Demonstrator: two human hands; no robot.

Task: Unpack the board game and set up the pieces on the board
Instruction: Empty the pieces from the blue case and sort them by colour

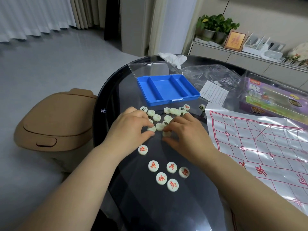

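Both hands were at the loose pieces [173, 111] on the glass worktop [133, 205], beside the board sheet [250, 147] — the left hand [131, 129] had its grip pinched on 1 of them, and the right hand [185, 132] gripped another. A nudged piece could skid off the slick rim, and the creased sheet might tip pieces.

A single wide-angle camera on the person's head looks forward and steeply down along both forearms onto the dark glass table [133, 205]. It is near enough that the left hand [130, 129] and right hand [186, 132] sit mid-frame among the xiangqi pieces [153, 166]. Its wide lens bows the table rim and also takes in the trash bin [55, 120] at left and the sideboard [216, 53] far right.
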